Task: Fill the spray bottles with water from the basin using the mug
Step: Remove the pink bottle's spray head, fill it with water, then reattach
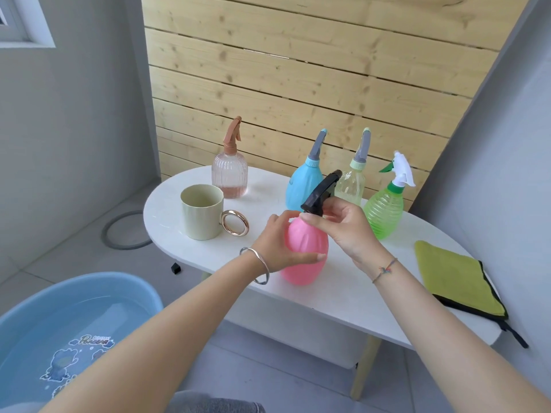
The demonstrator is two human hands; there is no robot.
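Five spray bottles are seen on the white oval table [343, 296], and one of them, the pink bottle [304, 257], is held upright near the table's front edge. Its rounded body is wrapped by the curled fingers [283, 217] of the left hand [274, 242], while the neck below its black trigger head [323, 189] is pinched between the thumb and fingers of the right hand [343, 231].

With the pink bottle taken as the middle of the dial, the other four are placed thus: a ribbed bottle [229, 177] of clear pink with a brown head at eleven o'clock, a blue bottle [302, 187] at twelve, a pale clear bottle [353, 186] at one, and a green bottle [384, 211] at two.

One mug [202, 216], pale green with a gold ring handle, stands at ten o'clock; whether water is in it cannot be told. One blue basin [44, 308], holding water, is set on the floor [74, 234] at eight o'clock. One green cloth [456, 278] is laid flat at three o'clock.
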